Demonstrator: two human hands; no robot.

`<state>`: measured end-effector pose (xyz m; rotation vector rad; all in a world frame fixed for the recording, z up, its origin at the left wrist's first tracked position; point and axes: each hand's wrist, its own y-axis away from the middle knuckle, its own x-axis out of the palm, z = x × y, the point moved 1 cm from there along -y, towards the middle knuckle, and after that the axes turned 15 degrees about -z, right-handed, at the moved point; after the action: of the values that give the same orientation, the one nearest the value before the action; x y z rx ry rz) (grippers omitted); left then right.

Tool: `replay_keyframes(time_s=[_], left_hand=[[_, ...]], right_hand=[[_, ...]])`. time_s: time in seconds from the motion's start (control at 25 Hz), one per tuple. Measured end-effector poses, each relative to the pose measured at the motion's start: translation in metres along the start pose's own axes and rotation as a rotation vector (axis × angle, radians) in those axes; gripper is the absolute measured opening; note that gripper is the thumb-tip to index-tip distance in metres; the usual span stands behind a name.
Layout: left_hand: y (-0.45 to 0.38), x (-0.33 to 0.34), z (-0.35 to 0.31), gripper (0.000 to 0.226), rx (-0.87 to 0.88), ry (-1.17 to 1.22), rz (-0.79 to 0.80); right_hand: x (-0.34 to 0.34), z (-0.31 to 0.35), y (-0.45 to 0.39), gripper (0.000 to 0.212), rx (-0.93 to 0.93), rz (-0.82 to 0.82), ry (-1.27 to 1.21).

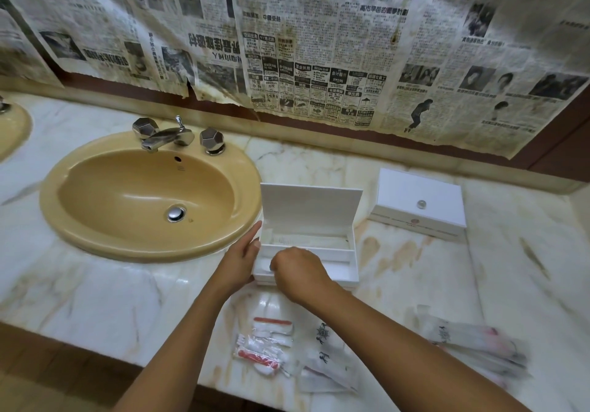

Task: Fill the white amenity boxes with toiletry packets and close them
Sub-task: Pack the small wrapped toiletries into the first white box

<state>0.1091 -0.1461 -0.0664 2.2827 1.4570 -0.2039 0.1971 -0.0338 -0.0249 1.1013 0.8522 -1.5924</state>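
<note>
An open white amenity box (338,252) stands on the marble counter, its lid (311,204) raised at the back. A comb-like packet lies in its rear compartment. My left hand (241,260) holds the box's left side. My right hand (298,272) is curled over the front compartment; what its fingers hold is hidden. A second white box (419,205) sits closed to the right. Clear toiletry packets (271,346) with red and white contents lie near the counter's front edge, with white sachets (325,357) beside them and long packets (472,344) further right.
A tan sink (150,194) with a chrome faucet (166,137) lies left of the open box. Old newspaper sheets (319,60) cover the wall behind. The marble counter (95,284) ends at a front edge close to the packets.
</note>
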Motion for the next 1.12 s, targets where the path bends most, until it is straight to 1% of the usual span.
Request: replay_keyframes(time_s=[0.08,0.16,0.32,0.36,0.48,0.56,0.64,0.72,0.84,0.88,0.92,0.96,1.04,1.12], left_hand=[[-0.001,0.0,0.0,0.041,0.014,-0.018,-0.004],[-0.001,0.001,0.0,0.04,0.019,-0.014,-0.01],[0.001,0.002,-0.004,0.041,-0.008,0.015,-0.006],[0.001,0.002,-0.004,0.041,-0.01,0.02,-0.003],[0.001,0.003,-0.004,0.038,-0.057,0.075,0.006],[0.001,0.004,-0.005,0.039,-0.08,0.09,0.001],[0.002,0.004,-0.005,0.041,-0.088,0.09,-0.01],[0.004,0.004,-0.007,0.04,-0.068,0.086,-0.003],[0.006,0.003,-0.008,0.042,-0.016,0.024,0.008],[0.005,0.003,-0.006,0.042,-0.004,0.007,0.004],[0.005,0.003,-0.005,0.042,0.0,-0.002,0.002],[0.004,0.004,-0.004,0.042,-0.001,-0.006,-0.001],[0.0,0.005,-0.001,0.043,0.011,-0.018,-0.006],[-0.004,0.003,0.004,0.044,0.111,-0.082,-0.037]], right_hand=[[0.006,-0.003,-0.002,0.028,0.082,0.119,-0.142],[0.005,-0.003,-0.002,0.033,0.107,0.173,-0.257],[-0.012,-0.004,-0.001,0.045,0.137,0.094,-0.371],[-0.014,-0.003,-0.001,0.046,0.156,0.107,-0.381],[-0.009,0.003,-0.001,0.055,0.171,0.266,-0.337],[-0.005,0.007,-0.002,0.062,0.165,0.318,-0.313],[-0.004,0.007,-0.004,0.064,0.177,0.304,-0.339],[-0.004,0.003,-0.002,0.055,0.189,0.24,-0.417],[-0.009,-0.01,0.014,0.032,0.183,0.013,-0.507],[-0.011,-0.014,0.021,0.025,0.176,-0.058,-0.49],[-0.015,-0.017,0.027,0.025,0.162,-0.09,-0.447],[-0.018,-0.018,0.032,0.027,0.136,-0.079,-0.389],[-0.022,-0.009,0.033,0.037,0.086,0.012,-0.27],[-0.02,0.002,0.025,0.056,0.099,0.121,-0.215]])
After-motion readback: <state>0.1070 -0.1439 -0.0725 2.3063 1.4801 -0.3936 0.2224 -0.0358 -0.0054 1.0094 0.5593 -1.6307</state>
